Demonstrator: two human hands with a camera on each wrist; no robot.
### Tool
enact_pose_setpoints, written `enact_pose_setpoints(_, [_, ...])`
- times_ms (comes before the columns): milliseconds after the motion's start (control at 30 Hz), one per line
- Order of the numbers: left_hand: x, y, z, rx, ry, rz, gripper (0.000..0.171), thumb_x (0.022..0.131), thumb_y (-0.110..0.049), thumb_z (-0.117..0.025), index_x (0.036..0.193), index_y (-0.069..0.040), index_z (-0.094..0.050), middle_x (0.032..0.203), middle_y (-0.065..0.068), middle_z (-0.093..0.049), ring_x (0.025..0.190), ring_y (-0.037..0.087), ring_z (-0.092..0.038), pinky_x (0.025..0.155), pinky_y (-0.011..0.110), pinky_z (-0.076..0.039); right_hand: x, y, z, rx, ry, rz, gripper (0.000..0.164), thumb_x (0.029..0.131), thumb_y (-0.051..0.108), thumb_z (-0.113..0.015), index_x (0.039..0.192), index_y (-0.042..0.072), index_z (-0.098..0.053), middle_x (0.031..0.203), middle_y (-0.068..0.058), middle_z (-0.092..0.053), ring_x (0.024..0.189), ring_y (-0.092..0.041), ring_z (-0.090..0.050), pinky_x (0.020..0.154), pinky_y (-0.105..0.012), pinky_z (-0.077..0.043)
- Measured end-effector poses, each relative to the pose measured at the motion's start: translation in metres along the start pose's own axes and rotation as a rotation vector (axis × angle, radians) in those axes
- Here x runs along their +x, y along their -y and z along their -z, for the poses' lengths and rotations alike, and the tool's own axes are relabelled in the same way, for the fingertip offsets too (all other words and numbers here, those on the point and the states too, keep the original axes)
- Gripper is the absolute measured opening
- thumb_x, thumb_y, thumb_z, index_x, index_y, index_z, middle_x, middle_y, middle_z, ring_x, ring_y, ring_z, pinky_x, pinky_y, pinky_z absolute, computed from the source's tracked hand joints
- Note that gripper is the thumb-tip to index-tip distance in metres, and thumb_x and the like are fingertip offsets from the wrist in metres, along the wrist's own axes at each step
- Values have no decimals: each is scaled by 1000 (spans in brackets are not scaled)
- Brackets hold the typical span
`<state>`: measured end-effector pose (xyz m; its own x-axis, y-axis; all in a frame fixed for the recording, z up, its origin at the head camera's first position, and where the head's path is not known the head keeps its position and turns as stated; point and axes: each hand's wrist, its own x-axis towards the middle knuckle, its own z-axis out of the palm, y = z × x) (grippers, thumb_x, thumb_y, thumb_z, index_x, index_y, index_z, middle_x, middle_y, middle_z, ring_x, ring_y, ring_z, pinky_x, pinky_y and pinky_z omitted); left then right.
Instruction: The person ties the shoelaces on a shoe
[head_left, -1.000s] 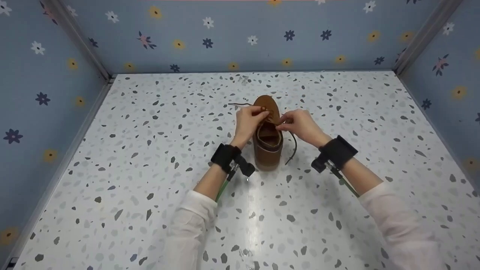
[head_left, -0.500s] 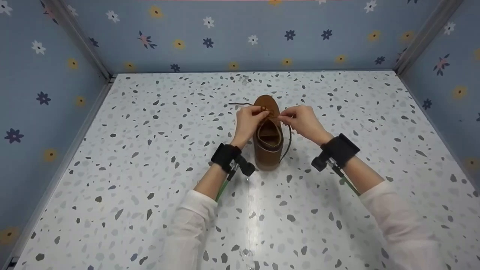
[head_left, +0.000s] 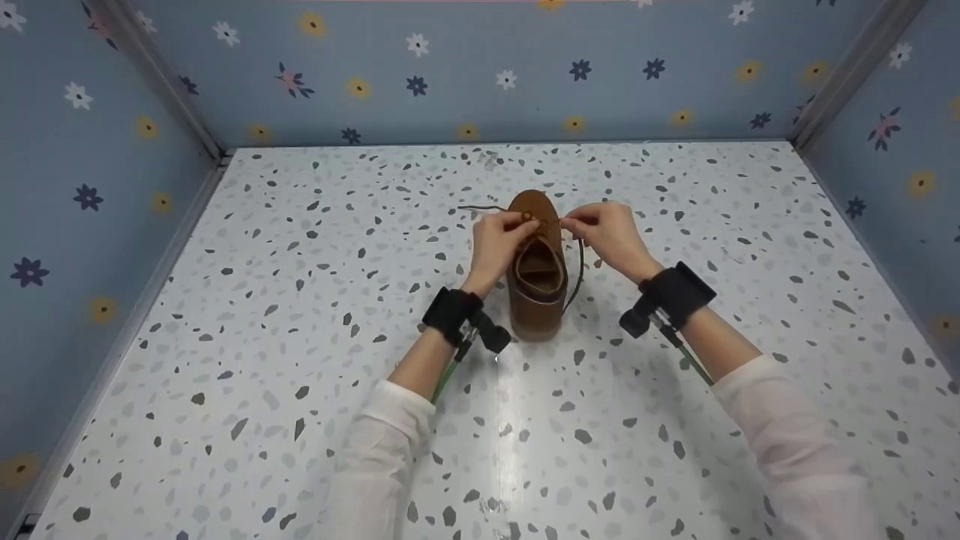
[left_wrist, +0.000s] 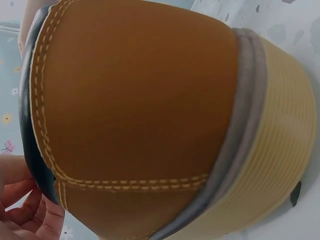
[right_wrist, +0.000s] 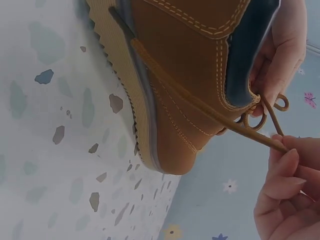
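A brown lace-up boot (head_left: 535, 319) stands upright on the speckled surface, toe pointing away; its stitched side (left_wrist: 140, 95) fills the left wrist view. The left hand (head_left: 496, 244) bends over the lacing and pinches the shoelace near the top eyelets, where small loops (right_wrist: 257, 121) show in the right wrist view; its fingertips are partly hidden there. To the right of the boot, the right hand (head_left: 609, 236) pinches the brown shoelace (right_wrist: 190, 102) between thumb and forefinger and draws it taut. A loose length of that lace hangs down beside the boot's right side.
A free lace end (head_left: 480, 208) lies to the left of the toe. Blue flower-patterned panels (head_left: 465, 75) enclose the white speckled surface (head_left: 300, 315) at the back and both sides. Each wrist carries a black strap with a camera (head_left: 454, 315).
The right hand has moved away from the person, from beside the boot's opening to beside the lacing, taking the lace along. The left hand and boot stay in place.
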<state>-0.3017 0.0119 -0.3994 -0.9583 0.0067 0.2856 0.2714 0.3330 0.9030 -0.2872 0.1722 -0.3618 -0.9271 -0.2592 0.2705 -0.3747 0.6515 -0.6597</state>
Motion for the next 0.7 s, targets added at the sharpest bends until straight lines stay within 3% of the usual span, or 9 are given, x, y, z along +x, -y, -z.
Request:
enact_pose_setpoints(100, [0,0,0,-34,5,18,21,61,-30,-56,70,-11,-59,59,-3,-52,46,9,-46,40,20,-35,1,1,0,25,-14,-6,18,68,28,-48,73,14,-58,63,0,-52,51,-7,-44,45,-22,-34])
enact_pose_setpoints(333, [17,43,-23,-30,-72,-14,18,59,-34,-55,65,-17,-57,57,-5,-51,41,8,-44,39,20,-35,5,-2,-3,47,-9,-27,22,68,30,-48,74,12,-58,60,1,-51,49,-11,-45,43,-23,-35])
enact_pose_setpoints(700, [-1,0,-1,-106,6,7,20,61,-25,-56,70,-7,-58,60,0,-53,46,13,-47,38,24,-36,8,-2,-14,10,-1,-43,20,66,30,-50,68,12,-57,55,-3,-51,42,-11,-42,38,-24,-33])
